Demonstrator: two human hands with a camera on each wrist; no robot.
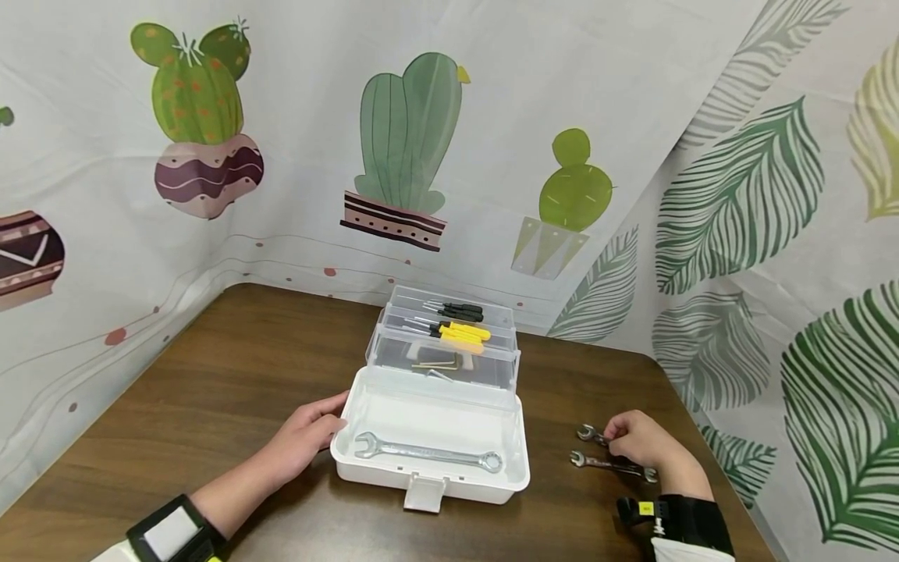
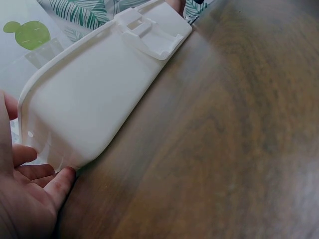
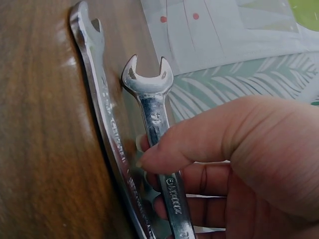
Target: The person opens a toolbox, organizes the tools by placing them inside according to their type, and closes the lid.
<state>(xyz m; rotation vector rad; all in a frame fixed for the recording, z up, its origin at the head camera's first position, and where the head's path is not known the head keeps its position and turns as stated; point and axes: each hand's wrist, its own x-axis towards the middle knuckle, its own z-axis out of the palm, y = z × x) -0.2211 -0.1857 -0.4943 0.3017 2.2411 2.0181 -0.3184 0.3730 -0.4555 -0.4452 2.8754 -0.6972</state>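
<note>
At the left end of the white toolbox, my left hand touches the outer wall with its fingertips. In the left wrist view, the fingers lie against the box's rounded corner. My right hand pinches a small open-ended wrench between thumb and fingers, its jaw end sticking out beyond them. A second small wrench lies beside it on the table, nearer the person. Inside the box's bottom lies a large combination wrench.
Clear stepped trays stand raised behind the box. They carry black-handled screwdrivers, yellow-handled screwdrivers and hex keys. The latch hangs at the front. A printed curtain borders the brown table.
</note>
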